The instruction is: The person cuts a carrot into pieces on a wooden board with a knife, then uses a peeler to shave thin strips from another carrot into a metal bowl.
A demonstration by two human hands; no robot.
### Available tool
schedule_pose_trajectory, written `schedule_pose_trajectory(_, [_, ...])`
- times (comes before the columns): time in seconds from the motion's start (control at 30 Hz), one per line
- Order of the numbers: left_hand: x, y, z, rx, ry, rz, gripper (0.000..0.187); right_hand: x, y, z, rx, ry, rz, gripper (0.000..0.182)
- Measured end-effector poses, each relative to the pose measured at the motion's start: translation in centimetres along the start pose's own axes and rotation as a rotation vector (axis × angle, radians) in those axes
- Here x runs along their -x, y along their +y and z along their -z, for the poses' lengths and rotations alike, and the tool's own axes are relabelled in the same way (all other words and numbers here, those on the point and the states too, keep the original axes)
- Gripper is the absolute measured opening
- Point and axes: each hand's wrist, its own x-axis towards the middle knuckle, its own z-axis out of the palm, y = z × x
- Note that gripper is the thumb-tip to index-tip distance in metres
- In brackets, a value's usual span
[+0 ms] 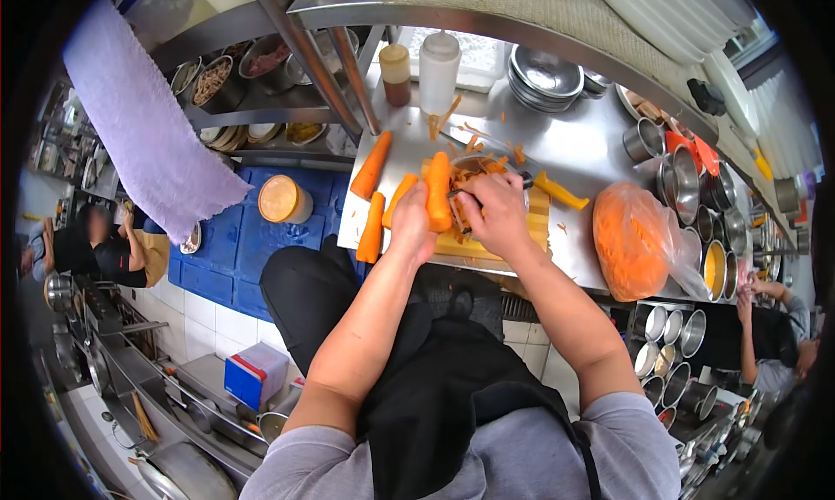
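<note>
My left hand (412, 224) is closed around a peeled carrot (439, 190), which points away from me over the wooden cutting board (537, 229). My right hand (497, 211) grips what looks like a peeler with a black handle (526, 180), its head against the carrot's right side; the fingers hide most of it. Beyond both hands, orange peelings (496, 165) lie in and around a metal bowl (470, 163). A second carrot (399, 193) lies beside my left hand. Further left on the steel counter rest an unpeeled-looking carrot (372, 164) and another carrot (370, 229).
A yellow-handled knife (561, 190) lies behind the board. To the right sits a plastic bag of shredded carrot (633, 243). Squeeze bottles (438, 72) and stacked metal bowls (546, 74) stand at the back. A metal shelf (522, 15) overhangs the counter. Other people work at both sides.
</note>
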Motion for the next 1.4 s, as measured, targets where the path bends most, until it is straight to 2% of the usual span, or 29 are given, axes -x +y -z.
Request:
schedule_pose_trajectory(0.1, [0.0, 0.1, 0.3, -0.024, -0.037, 0.001, 0.033, -0.7, -0.5, 0.0, 0.029, -0.102, 0.096, 0.009])
schedule_pose_trajectory(0.27, [0.5, 0.1, 0.3, -0.042, 0.008, 0.061, 0.029, -0.7, 0.2, -1.2, 0.054, -0.165, 0.216, 0.010])
schedule_pose_trajectory(0.33, [0.9, 0.4, 0.1, -0.062, 0.027, 0.069, 0.030, -0.8, 0.4, -1.4, 0.025, -0.180, 0.328, 0.011])
schedule_pose_trajectory(0.53, [0.0, 0.6, 0.7, -0.050, -0.067, 0.063, 0.036, -2.2, 1.4, -1.7, -0.051, -0.242, 0.369, 0.015])
schedule_pose_trajectory(0.63, [-0.3, 1.1, 1.1, -0.058, -0.104, 0.071, 0.037, -3.3, 3.8, -2.2, -0.014, -0.267, 0.412, 0.019])
schedule_pose_trajectory(0.73, [1.6, 2.1, -0.2, -0.175, -0.134, 0.179, 0.039, -5.0, 10.2, -1.0, 0.424, -0.286, 0.225, 0.011])
schedule_pose_trajectory(0.8, [2.6, 2.1, -1.8, -0.193, -0.226, 0.190, 0.041, -3.8, 12.8, 0.1, 0.453, -0.249, 0.136, 0.008])
schedule_pose_trajectory(0.87, [1.8, 1.5, -1.8, -0.172, -0.211, 0.172, 0.042, -2.8, 14.3, 0.5, 0.488, -0.229, 0.061, 0.005])
schedule_pose_trajectory(0.97, [0.6, 0.5, -0.1, -0.078, -0.172, 0.161, 0.041, -1.8, 12.5, 0.4, 0.414, -0.154, -0.014, 0.004])
schedule_pose_trajectory(1.03, [0.1, 0.2, 0.3, -0.069, -0.037, 0.194, 0.036, -1.0, 11.4, -0.3, 0.337, -0.137, -0.106, 0.006])
schedule_pose_trajectory(1.17, [-0.5, -0.3, 0.6, -0.161, 0.078, 0.164, 0.035, -0.6, 8.0, -1.5, 0.202, -0.054, -0.084, 0.012])
schedule_pose_trajectory(1.23, [-0.5, -0.2, 0.7, -0.142, 0.086, 0.167, 0.035, -0.8, 5.5, -1.4, 0.191, -0.087, -0.097, 0.011])
schedule_pose_trajectory(1.3, [-0.4, -0.1, 0.5, -0.125, 0.089, 0.169, 0.034, -0.6, 3.5, -1.6, 0.112, -0.064, 0.035, 0.009])
schedule_pose_trajectory(1.4, [-0.3, -0.4, 0.1, -0.009, 0.070, 0.070, 0.032, -0.6, 1.3, -1.8, 0.026, -0.083, 0.102, 0.008])
